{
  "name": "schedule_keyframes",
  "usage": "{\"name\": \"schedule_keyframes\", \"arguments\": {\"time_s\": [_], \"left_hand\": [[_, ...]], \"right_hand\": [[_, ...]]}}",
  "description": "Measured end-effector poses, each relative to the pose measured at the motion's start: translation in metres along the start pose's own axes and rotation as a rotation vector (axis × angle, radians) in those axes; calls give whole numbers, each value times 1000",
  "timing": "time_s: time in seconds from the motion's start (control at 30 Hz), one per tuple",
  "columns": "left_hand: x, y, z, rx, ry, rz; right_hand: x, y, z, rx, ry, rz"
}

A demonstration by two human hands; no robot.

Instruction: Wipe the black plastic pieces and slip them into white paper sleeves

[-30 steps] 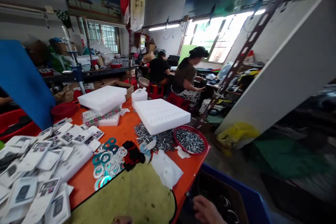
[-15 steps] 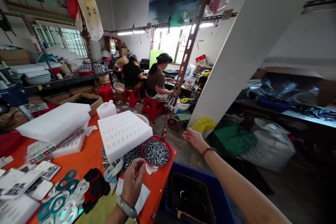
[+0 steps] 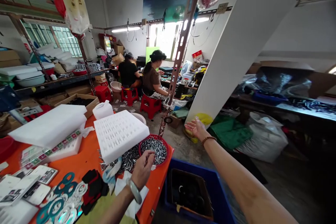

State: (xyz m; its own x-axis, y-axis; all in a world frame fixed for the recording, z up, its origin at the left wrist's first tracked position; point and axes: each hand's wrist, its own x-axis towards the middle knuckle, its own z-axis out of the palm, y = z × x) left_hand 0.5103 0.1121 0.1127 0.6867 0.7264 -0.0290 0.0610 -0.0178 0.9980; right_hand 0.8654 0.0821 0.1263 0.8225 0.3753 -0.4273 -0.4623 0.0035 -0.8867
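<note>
My left hand [image 3: 143, 168], with a pale bangle on its wrist, hovers by the near edge of a red basket [image 3: 168, 154] full of small metal pins [image 3: 155, 147]. Its fingers are curled in towards the thumb; what they hold, if anything, is hidden. Out past the table's right edge, my right hand [image 3: 196, 128] is stretched forward, open, with nothing in it and a beaded bracelet behind it. More metal pins [image 3: 129, 161] lie loose beside the basket, partly under a white foam block [image 3: 119, 133] with rows of slots.
An orange-covered table [image 3: 90, 147] bears foam sheets, teal and white rings [image 3: 59, 203] and black-red gloves [image 3: 93, 189]. Below its right edge stands a blue crate [image 3: 219, 189]. A slotted metal post [image 3: 177, 63] rises beyond. Two people sit on red stools [image 3: 151, 106] farther back.
My left hand has moved forward and right, closer to the red basket. My right hand remains stretched out and open. The whole view has shifted slightly.
</note>
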Motion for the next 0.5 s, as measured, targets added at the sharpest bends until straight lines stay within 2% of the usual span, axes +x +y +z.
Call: {"name": "schedule_keyframes", "arguments": {"time_s": [0.1,0.17,0.23,0.37,0.43,0.5], "left_hand": [[23,14,19,-142,-145,-198],[49,22,47,-255,-221,-298],[85,27,87,-375,-218,-374],[178,17,173,-677,15,-550],[226,5,205,-832,117,-608],[271,-10,225,-906,182,-616]], "right_hand": [[-6,-10,-8,9,30,-1],[1,-22,-15,19,42,-16],[21,-37,-20,29,43,-41],[82,-68,-20,41,-42,-72],[114,-80,-13,43,-117,-61],[143,-88,-3,38,-172,-41]]}}
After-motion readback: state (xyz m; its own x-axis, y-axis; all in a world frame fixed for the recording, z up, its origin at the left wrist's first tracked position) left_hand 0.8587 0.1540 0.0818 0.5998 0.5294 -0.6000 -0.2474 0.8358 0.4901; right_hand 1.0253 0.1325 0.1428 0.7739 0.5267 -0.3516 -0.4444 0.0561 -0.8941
